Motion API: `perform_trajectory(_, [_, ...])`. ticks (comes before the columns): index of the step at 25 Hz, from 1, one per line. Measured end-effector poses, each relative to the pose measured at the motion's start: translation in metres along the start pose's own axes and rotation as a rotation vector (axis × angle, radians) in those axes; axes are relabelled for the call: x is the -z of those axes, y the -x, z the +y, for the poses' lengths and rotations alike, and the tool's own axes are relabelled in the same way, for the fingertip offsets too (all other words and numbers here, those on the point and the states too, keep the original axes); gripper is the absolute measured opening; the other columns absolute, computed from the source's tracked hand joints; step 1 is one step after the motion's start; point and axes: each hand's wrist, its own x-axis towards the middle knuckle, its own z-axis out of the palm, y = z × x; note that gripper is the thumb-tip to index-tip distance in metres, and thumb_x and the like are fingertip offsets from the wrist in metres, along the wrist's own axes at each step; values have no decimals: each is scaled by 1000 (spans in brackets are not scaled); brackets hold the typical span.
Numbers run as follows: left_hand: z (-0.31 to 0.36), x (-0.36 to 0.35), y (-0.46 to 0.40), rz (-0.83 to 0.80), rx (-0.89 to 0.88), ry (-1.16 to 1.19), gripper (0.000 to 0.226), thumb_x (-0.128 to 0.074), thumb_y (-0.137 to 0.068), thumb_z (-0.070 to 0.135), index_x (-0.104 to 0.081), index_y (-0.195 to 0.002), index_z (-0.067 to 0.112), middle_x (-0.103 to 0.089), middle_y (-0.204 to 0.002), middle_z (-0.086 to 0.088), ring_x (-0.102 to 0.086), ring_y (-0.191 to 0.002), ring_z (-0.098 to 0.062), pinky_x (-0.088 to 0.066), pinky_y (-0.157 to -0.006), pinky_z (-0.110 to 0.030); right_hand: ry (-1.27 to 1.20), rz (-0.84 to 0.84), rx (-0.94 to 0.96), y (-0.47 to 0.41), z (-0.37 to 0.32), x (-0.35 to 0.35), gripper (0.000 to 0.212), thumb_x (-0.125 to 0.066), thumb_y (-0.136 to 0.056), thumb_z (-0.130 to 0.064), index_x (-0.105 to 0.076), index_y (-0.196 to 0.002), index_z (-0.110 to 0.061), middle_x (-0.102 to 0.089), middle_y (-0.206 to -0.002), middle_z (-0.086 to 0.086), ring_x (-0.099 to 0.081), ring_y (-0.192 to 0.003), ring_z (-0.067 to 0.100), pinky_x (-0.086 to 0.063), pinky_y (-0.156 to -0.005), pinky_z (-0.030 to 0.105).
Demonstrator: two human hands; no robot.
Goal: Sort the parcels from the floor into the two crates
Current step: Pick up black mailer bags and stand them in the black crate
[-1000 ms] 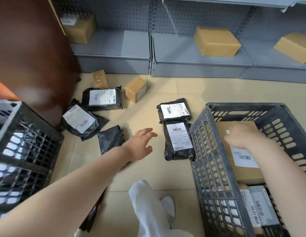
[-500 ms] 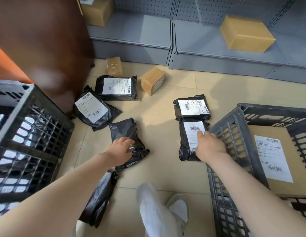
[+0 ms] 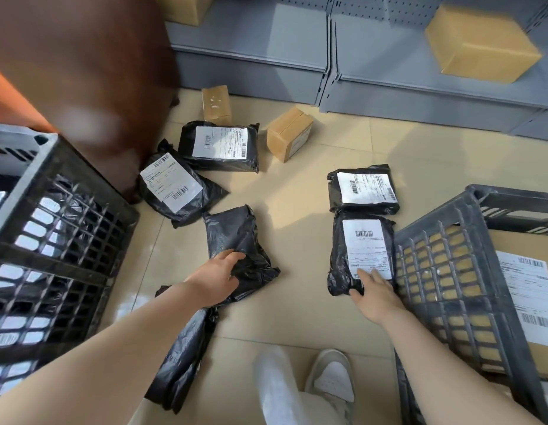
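Left grip (image 3: 216, 279) bunches unlabelled black bag (image 3: 236, 240) | right grip (image 3: 374, 294) flat on labelled bag (image 3: 360, 253), apparently unclosed | soft, light, slippery: pinch gathered film.

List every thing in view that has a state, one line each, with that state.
Left hand: its grip closes on the plain black plastic mailer lying on the floor.
Right hand: fingers rest on the near edge of the labelled black plastic mailer beside the crate.
Grey plastic crate on the right: holds a flat brown cardboard box.
Black plastic crate on the left: holds black mailers.
Small brown cardboard box: on the floor, taped shut.
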Motion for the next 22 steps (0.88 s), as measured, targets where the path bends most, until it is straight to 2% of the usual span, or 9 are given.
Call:
perform_trajectory(5, [5,-2,0,-26,-2,-16,63,-46,-91,14,-28,-151,23,-26,-158,-1,-36,-138,-26,-32,-110,-32,-41,278,119,10,-11,-22,36,-50,-98,-36,-58,-131,-25,-48,-142,2,-41,-134,27,-36,-105,40])
perform_trajectory(6, [6,-2,0,-27,-2,-30,64,-47,-91,14,-27,-152,23,-24,-158,-1,-33,-140,-26,-31,-111,-32,-73,300,65,8,-14,-21,40,-53,-97,-36,-54,-135,-26,-43,-145,3,-37,-135,28,-35,-106,42])
perform_trajectory(8, [7,-3,0,-34,-8,-90,65,-47,-91,16,-26,-152,24,-17,-161,-3,-26,-144,-27,-29,-115,-35,-228,264,-100,3,-20,-19,67,-63,-92,-34,-30,-150,-23,-24,-156,11,-30,-138,35,-33,-109,44])
perform_trajectory(10, [11,-5,1,-17,-23,-151,65,-47,-91,17,-26,-152,25,-10,-163,-3,-18,-147,-27,-25,-117,-38,-466,236,-256,-5,-23,-22,83,-73,-87,-25,-22,-151,-9,-32,-149,22,-43,-130,41,-41,-102,42])
perform_trajectory(13, [20,-6,1,20,-58,-181,64,-48,-90,18,-28,-151,24,-8,-163,-4,-12,-148,-27,-20,-119,-38,-691,237,-396,-17,-23,-28,64,-83,-74,-29,-53,-123,1,-65,-116,20,-67,-97,38,-58,-82,44])
perform_trajectory(15, [26,-6,0,29,-62,-174,63,-48,-90,19,-29,-150,23,-10,-162,-4,-11,-148,-26,-18,-120,-39,-839,215,-433,-25,-17,-40,46,-82,-67,-34,-66,-101,-7,-72,-96,12,-70,-79,34,-61,-70,49])
perform_trajectory(17, [30,-5,-2,28,-58,-153,62,-48,-91,19,-30,-150,23,-13,-162,-5,-11,-148,-26,-17,-120,-41,-983,174,-432,-29,-17,-46,30,-79,-72,-32,-68,-88,-10,-73,-93,13,-70,-80,35,-61,-73,50])
perform_trajectory(19, [33,-4,-2,19,-57,-121,61,-47,-91,20,-32,-149,22,-16,-162,-6,-13,-148,-26,-18,-120,-41,-1217,136,-388,-17,-27,-41,15,-75,-83,-20,-67,-91,-10,-72,-95,14,-68,-82,32,-57,-71,43])
perform_trajectory(22, [36,-3,-1,9,-44,-81,59,-46,-91,18,-34,-148,21,-20,-161,-7,-18,-147,-27,-20,-119,-39,-1510,68,-292,-7,-40,-32,12,-64,-92,-7,-62,-104,-9,-70,-89,8,-63,-75,23,-46,-65,31])
